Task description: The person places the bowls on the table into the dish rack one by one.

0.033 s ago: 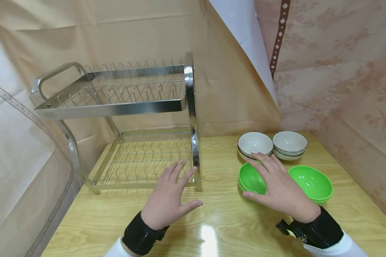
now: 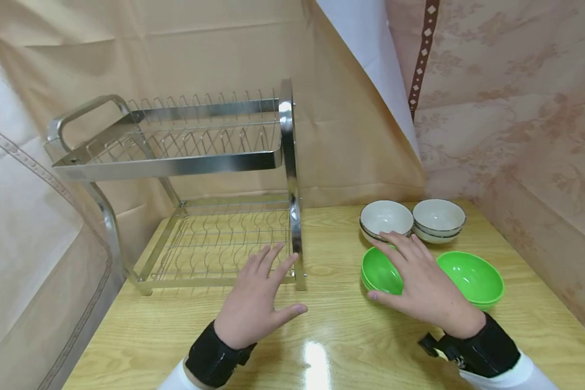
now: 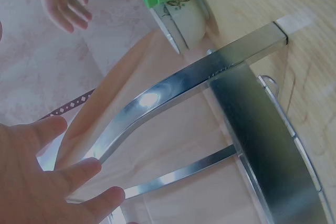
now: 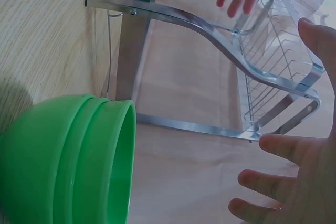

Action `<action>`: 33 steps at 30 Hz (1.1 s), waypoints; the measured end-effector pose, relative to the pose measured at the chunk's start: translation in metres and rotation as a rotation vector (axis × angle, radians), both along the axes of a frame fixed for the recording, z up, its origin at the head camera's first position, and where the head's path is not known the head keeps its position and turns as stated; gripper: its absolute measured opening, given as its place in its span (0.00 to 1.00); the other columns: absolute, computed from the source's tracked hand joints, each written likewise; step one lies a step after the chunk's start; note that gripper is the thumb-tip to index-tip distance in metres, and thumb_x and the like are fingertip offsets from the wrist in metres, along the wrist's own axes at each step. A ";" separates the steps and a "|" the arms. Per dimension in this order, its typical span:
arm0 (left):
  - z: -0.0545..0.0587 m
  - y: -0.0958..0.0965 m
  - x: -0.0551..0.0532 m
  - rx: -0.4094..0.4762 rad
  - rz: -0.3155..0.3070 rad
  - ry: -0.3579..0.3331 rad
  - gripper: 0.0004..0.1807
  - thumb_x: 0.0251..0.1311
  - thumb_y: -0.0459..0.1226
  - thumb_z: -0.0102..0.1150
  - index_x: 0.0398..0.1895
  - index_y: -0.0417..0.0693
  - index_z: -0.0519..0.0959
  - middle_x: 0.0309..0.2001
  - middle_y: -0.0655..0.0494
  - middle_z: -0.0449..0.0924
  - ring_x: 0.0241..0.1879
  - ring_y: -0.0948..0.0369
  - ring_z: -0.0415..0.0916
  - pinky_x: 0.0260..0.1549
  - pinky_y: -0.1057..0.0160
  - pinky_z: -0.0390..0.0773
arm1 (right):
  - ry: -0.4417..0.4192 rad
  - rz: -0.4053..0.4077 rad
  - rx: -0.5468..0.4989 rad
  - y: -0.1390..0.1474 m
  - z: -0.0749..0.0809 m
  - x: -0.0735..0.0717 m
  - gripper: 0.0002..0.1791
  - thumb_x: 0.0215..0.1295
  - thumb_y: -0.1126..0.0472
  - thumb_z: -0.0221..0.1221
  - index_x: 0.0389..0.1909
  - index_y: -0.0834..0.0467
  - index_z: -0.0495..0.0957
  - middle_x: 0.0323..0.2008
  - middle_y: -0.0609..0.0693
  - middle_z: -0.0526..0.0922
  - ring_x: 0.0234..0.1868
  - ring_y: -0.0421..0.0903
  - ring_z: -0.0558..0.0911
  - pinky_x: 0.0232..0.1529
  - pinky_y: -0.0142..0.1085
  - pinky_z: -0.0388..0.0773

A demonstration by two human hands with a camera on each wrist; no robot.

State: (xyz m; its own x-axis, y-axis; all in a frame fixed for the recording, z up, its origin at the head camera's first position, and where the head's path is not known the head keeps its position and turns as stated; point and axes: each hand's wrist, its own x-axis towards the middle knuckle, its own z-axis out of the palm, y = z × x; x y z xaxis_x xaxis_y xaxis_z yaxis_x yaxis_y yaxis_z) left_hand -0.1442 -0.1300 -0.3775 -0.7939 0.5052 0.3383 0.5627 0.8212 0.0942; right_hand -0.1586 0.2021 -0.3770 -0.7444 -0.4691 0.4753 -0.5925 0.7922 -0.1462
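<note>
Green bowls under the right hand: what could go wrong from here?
1. The right hand hovers open over the nearer stack of green bowls; the wrist view shows several nested, so a lift may bring up more than one.
2. The white bowls sit right behind that stack; a reaching hand could knock them.
3. The left hand is open beside the dish rack post; a bowl carried across could strike it.

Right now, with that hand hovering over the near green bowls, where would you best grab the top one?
Probably by the rim. The left stack of green bowls sits upright and nested, so only the top bowl's edge stands free. The right hand hovers open above it; coming straight down, thumb on the near rim and fingers over the far rim, looks easiest. The white bowls crowd the far side.
</note>
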 end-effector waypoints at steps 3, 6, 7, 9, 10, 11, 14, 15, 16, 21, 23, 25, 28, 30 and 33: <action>0.000 0.000 0.001 -0.008 0.008 -0.005 0.50 0.52 0.74 0.47 0.74 0.60 0.58 0.73 0.47 0.51 0.69 0.50 0.46 0.63 0.37 0.58 | -0.002 -0.004 0.003 0.000 -0.001 0.000 0.52 0.49 0.29 0.62 0.70 0.53 0.63 0.66 0.56 0.63 0.66 0.53 0.58 0.66 0.59 0.51; -0.001 0.000 0.001 -0.008 0.013 -0.012 0.50 0.52 0.73 0.48 0.74 0.61 0.57 0.74 0.47 0.50 0.68 0.50 0.46 0.63 0.37 0.58 | -0.019 -0.020 0.003 -0.001 -0.002 0.000 0.52 0.49 0.29 0.63 0.70 0.53 0.63 0.66 0.55 0.64 0.66 0.53 0.58 0.66 0.59 0.51; -0.001 0.000 0.002 -0.004 0.013 -0.014 0.49 0.52 0.73 0.50 0.75 0.61 0.57 0.74 0.48 0.50 0.68 0.50 0.46 0.63 0.38 0.58 | -0.026 -0.027 0.003 -0.001 -0.003 0.001 0.52 0.48 0.29 0.63 0.70 0.53 0.63 0.66 0.56 0.64 0.66 0.54 0.58 0.66 0.59 0.52; -0.002 0.001 0.002 0.008 0.011 -0.018 0.49 0.51 0.71 0.53 0.74 0.61 0.57 0.74 0.48 0.50 0.68 0.50 0.46 0.64 0.38 0.57 | -0.042 -0.043 0.005 -0.001 -0.004 0.002 0.51 0.48 0.30 0.64 0.69 0.54 0.64 0.66 0.56 0.65 0.66 0.55 0.58 0.65 0.60 0.54; -0.002 0.001 0.002 0.013 0.010 -0.018 0.49 0.51 0.70 0.54 0.74 0.61 0.57 0.74 0.48 0.50 0.68 0.50 0.46 0.64 0.38 0.57 | -0.048 -0.050 0.006 -0.002 -0.004 0.002 0.51 0.48 0.30 0.64 0.69 0.55 0.65 0.66 0.56 0.65 0.66 0.56 0.58 0.64 0.61 0.55; -0.002 0.001 0.003 0.017 0.008 -0.020 0.49 0.51 0.69 0.55 0.74 0.61 0.57 0.74 0.48 0.51 0.68 0.50 0.46 0.64 0.38 0.57 | -0.050 -0.057 0.011 -0.002 -0.004 0.002 0.50 0.49 0.31 0.64 0.68 0.55 0.66 0.65 0.56 0.66 0.65 0.57 0.59 0.62 0.61 0.58; -0.002 0.001 0.003 0.014 0.010 -0.019 0.49 0.51 0.70 0.55 0.74 0.62 0.57 0.74 0.49 0.50 0.68 0.50 0.45 0.64 0.38 0.57 | -0.061 -0.076 0.017 -0.003 -0.005 0.004 0.46 0.51 0.33 0.64 0.64 0.57 0.70 0.63 0.56 0.69 0.63 0.58 0.63 0.59 0.60 0.63; -0.002 0.001 0.003 0.009 0.012 -0.016 0.49 0.52 0.70 0.54 0.74 0.62 0.57 0.74 0.49 0.50 0.68 0.50 0.45 0.64 0.38 0.57 | -0.069 -0.081 0.015 -0.004 -0.005 0.004 0.43 0.52 0.34 0.65 0.63 0.58 0.71 0.61 0.55 0.71 0.62 0.57 0.65 0.58 0.59 0.65; -0.001 0.001 0.003 0.007 0.010 -0.012 0.49 0.52 0.70 0.53 0.74 0.61 0.57 0.74 0.49 0.50 0.69 0.51 0.45 0.64 0.38 0.57 | -0.081 -0.088 0.015 -0.004 -0.004 0.004 0.41 0.53 0.35 0.65 0.61 0.58 0.73 0.59 0.55 0.73 0.60 0.56 0.67 0.57 0.58 0.67; 0.001 0.000 0.002 -0.004 0.005 -0.004 0.48 0.53 0.72 0.49 0.74 0.60 0.57 0.74 0.49 0.50 0.69 0.52 0.43 0.64 0.39 0.57 | -0.167 -0.103 0.066 -0.006 -0.005 0.005 0.27 0.58 0.42 0.64 0.49 0.59 0.80 0.47 0.54 0.82 0.48 0.53 0.78 0.46 0.52 0.77; 0.001 0.000 0.002 -0.007 0.005 -0.005 0.48 0.54 0.72 0.49 0.74 0.60 0.57 0.73 0.49 0.51 0.69 0.52 0.44 0.64 0.39 0.57 | -0.211 -0.104 0.111 -0.007 -0.007 0.004 0.23 0.59 0.44 0.64 0.45 0.59 0.82 0.42 0.53 0.83 0.43 0.51 0.80 0.40 0.49 0.80; 0.002 0.000 0.003 -0.008 0.006 -0.008 0.48 0.54 0.71 0.50 0.75 0.60 0.56 0.73 0.48 0.51 0.69 0.52 0.44 0.64 0.39 0.57 | -0.261 -0.106 0.146 -0.007 -0.010 0.004 0.18 0.60 0.46 0.64 0.41 0.57 0.84 0.39 0.50 0.83 0.39 0.48 0.81 0.36 0.46 0.81; 0.003 0.000 0.003 -0.007 0.005 -0.011 0.48 0.54 0.71 0.50 0.75 0.60 0.56 0.73 0.48 0.51 0.69 0.51 0.44 0.64 0.39 0.57 | -0.326 -0.116 0.184 -0.007 -0.016 0.002 0.13 0.60 0.48 0.64 0.37 0.53 0.85 0.35 0.46 0.82 0.34 0.44 0.81 0.33 0.43 0.81; 0.003 0.000 0.003 -0.005 0.006 -0.013 0.48 0.55 0.70 0.50 0.75 0.60 0.56 0.74 0.48 0.50 0.69 0.51 0.44 0.65 0.39 0.57 | -0.349 -0.119 0.200 -0.008 -0.019 0.001 0.11 0.60 0.50 0.64 0.36 0.52 0.84 0.34 0.45 0.82 0.33 0.42 0.80 0.32 0.42 0.81; 0.003 -0.001 0.003 -0.001 0.010 -0.009 0.47 0.55 0.71 0.49 0.75 0.60 0.56 0.74 0.48 0.50 0.69 0.51 0.45 0.64 0.39 0.57 | -0.351 -0.121 0.217 -0.009 -0.024 -0.001 0.07 0.60 0.52 0.64 0.34 0.51 0.83 0.31 0.43 0.82 0.31 0.40 0.78 0.29 0.40 0.79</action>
State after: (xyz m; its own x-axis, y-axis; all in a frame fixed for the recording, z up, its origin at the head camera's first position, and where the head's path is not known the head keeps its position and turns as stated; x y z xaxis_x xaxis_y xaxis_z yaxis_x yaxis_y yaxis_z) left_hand -0.1410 -0.1311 -0.3746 -0.8019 0.4978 0.3303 0.5538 0.8269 0.0982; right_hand -0.1595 0.1930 -0.4006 -0.8993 -0.4292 0.0832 -0.4371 0.8876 -0.1451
